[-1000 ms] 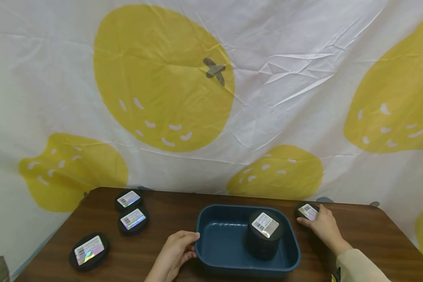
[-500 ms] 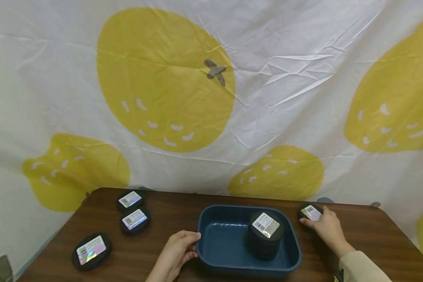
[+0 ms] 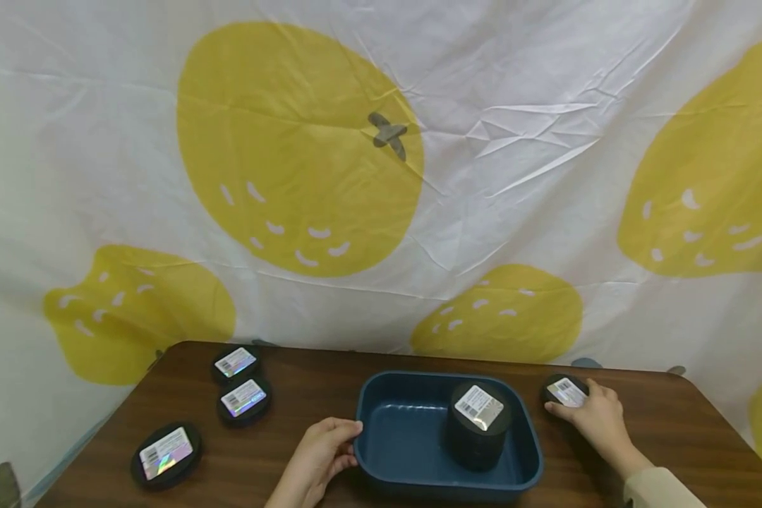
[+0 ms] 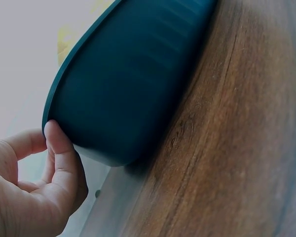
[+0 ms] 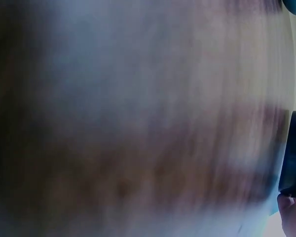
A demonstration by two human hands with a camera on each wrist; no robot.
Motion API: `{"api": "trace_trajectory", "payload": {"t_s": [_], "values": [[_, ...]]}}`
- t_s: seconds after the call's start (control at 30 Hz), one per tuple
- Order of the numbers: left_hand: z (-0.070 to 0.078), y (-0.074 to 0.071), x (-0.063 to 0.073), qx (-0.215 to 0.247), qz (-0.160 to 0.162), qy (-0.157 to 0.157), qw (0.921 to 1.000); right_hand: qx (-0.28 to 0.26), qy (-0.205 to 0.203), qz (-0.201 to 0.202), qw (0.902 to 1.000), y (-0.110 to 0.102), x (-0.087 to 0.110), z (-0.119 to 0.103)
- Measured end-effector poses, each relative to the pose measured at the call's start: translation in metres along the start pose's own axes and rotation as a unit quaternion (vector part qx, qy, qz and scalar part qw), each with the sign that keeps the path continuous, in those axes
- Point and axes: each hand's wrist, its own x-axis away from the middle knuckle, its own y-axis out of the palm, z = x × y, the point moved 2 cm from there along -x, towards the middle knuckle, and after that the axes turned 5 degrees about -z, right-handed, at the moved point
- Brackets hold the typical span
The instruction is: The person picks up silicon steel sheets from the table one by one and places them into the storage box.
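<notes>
A dark blue plastic basin (image 3: 406, 441) sits at the table's front, right of the middle. My left hand (image 3: 320, 455) pinches its left rim between thumb and fingers; the left wrist view shows the fingertips on the rim of the basin wall (image 4: 113, 84). Inside the basin, toward its right end, stands a stack of black round flat discs (image 3: 478, 437) with a barcode label on top. To the right of the basin, my right hand (image 3: 600, 420) grips another black round disc (image 3: 565, 391) by its edges, label facing up. In the right wrist view this disc (image 5: 292, 155) appears edge-on.
On the left of the brown wooden table (image 3: 305, 381) lie two labelled black discs close together, a rear one (image 3: 236, 363) and a front one (image 3: 244, 401). A third disc (image 3: 166, 455) lies nearer the front left. A lemon-print curtain (image 3: 330, 310) hangs behind the table.
My right hand has shifted a little to the right and nearer with the disc in its grip. The left hand stays on the basin rim, and the basin has barely moved.
</notes>
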Motion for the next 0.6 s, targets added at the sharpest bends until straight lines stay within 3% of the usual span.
{"api": "trace_trajectory", "payload": {"t_s": [0.6], "values": [[-0.001, 0.002, 0.000, -0.001, 0.007, -0.001, 1.0000, 0.018, -0.034, -0.008, 0.9992, -0.020, 0.034, -0.003]]}}
